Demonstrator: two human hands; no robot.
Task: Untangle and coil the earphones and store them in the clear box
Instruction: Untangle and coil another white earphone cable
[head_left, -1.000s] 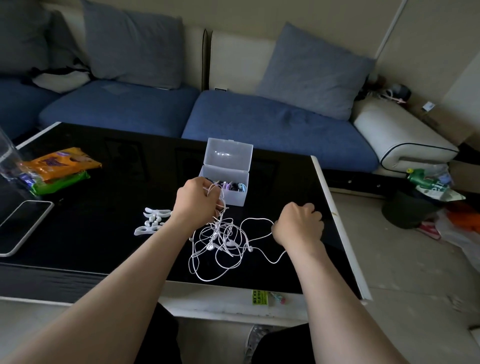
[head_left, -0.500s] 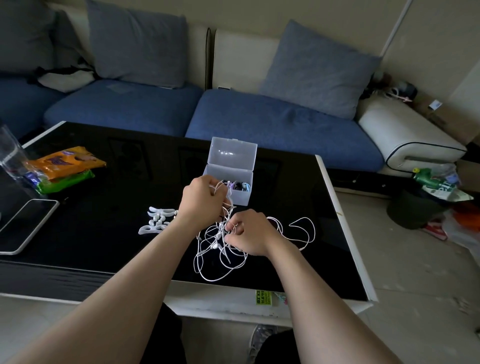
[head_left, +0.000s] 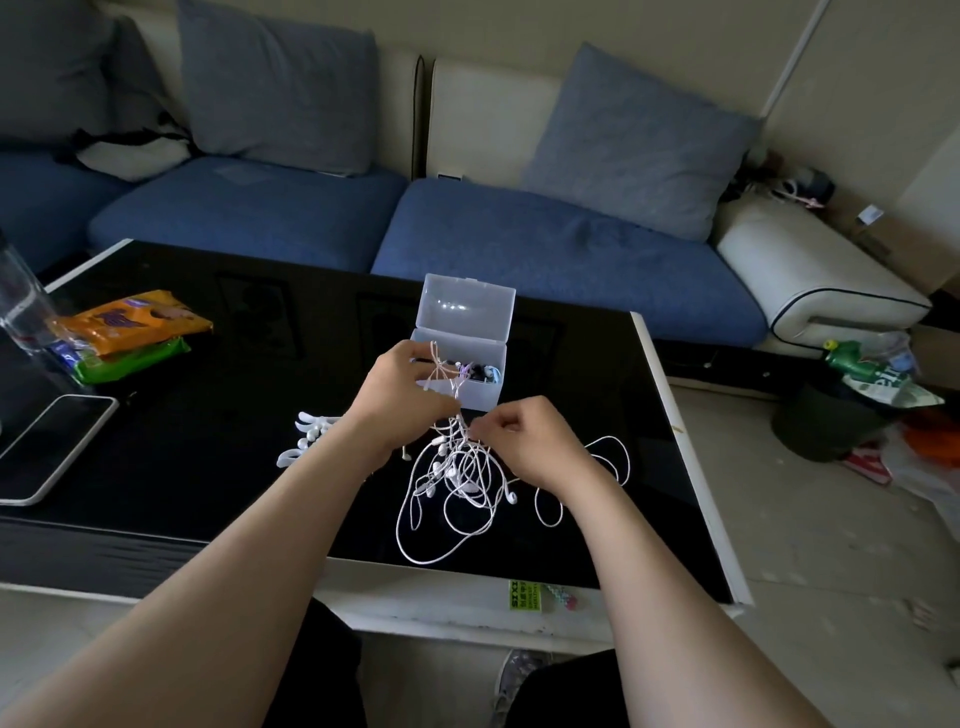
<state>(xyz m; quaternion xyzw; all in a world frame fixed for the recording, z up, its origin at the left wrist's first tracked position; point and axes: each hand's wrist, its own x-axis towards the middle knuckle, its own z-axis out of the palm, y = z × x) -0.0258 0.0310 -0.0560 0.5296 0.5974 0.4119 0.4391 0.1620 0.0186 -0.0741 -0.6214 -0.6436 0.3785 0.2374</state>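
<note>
On black table (head_left: 649, 467), both hands gripping earphones (head_left: 457, 478), label unreadable

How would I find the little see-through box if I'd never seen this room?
Look at the shiny black table in front of the blue sofa. Near the middle of its far side, just beyond the left hand, stands the clear box. It is the only see-through thing with its lid flipped up, and small coloured bits lie inside.
</note>
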